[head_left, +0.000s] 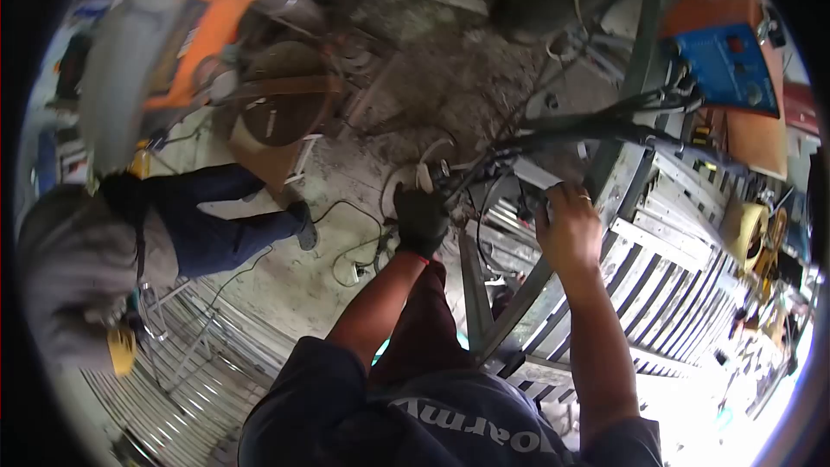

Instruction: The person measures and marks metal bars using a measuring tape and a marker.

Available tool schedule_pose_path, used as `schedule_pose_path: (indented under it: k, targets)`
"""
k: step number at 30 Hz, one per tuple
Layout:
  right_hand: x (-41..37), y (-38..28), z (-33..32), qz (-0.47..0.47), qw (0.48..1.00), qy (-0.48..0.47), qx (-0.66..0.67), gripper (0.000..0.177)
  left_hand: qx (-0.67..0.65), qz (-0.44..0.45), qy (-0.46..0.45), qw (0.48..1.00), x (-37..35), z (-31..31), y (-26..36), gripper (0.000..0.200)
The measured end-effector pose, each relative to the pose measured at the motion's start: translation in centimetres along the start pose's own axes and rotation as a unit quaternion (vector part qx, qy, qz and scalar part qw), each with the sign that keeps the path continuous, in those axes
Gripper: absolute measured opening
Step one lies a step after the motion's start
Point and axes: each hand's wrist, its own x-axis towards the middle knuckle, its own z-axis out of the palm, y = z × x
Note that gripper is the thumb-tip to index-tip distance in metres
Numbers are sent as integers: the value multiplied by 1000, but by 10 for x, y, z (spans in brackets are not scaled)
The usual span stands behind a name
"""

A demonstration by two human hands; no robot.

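My left hand [421,218], in a dark glove, reaches forward beside a bundle of black cables [484,164]. Its fingers blend into the dark background, so their grip is hidden; pale, rounded material [424,175] lies just beyond the fingertips. My right hand [571,229] is bare, with a ring on one finger. Its fingers are curled by the edge of a grey metal frame [618,182], and whatever sits between them is too small to name. Black cables run between the hands and up to the right.
A box with a blue front panel [726,65] stands at upper right. Slatted metal panels [657,251] lie to my right. At left another person [95,268] bends near a stack of metal tubes [173,372]. A cord [350,207] crosses the dirty floor.
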Motion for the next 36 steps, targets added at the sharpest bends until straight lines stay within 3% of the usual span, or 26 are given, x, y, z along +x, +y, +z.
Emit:
schedule_pose_path:
  k: [1, 3, 5, 8, 11, 12, 15, 21, 23, 27, 30, 33, 36]
  targets:
    - [9, -14, 2, 28, 988, -115, -102, 28, 4, -2, 16, 1000, -6, -17, 6, 57]
    - [23, -44, 43, -55, 976, -189, -94, 48, 15, -7, 38, 999, -20, -43, 17, 56]
    - [19, -85, 98, -216, 975, -25, -52, 50, 21, -41, -20, 999, -39, -42, 14, 31]
    - [8, -116, 153, -209, 960, -182, -35, 55, 25, -57, -117, 991, -54, -31, 2, 49]
    - [-6, -115, 149, -219, 940, -257, -48, 49, 19, -14, -56, 998, -67, -53, -8, 52]
    - [-3, -100, 167, -261, 930, -255, -54, 32, 2, -8, -32, 999, -73, -49, -16, 60]
    - [7, -105, 99, -223, 915, -323, -95, 22, -61, -18, -43, 997, -87, -51, -35, 49]
    - [4, -133, 57, -199, 892, -376, -154, 19, -61, -14, -14, 998, -82, -54, -40, 50]
    - [3, -144, 63, -204, 884, -388, -161, 27, -90, -23, 20, 995, -81, -50, -42, 48]
    - [-13, -174, 76, -156, 903, -376, -139, 55, -153, -30, -37, 987, -85, -55, -47, 47]
    - [-19, -180, 123, -114, 915, -374, -104, 74, -225, -31, -59, 972, -99, -52, -47, 45]
    - [-28, -180, 156, -80, 929, -357, -58, 77, -281, -22, -55, 958, -106, -55, -46, 43]
    - [-44, -163, 190, -120, 959, -253, 53, 84, -244, 2, -71, 967, -112, -58, -53, 45]
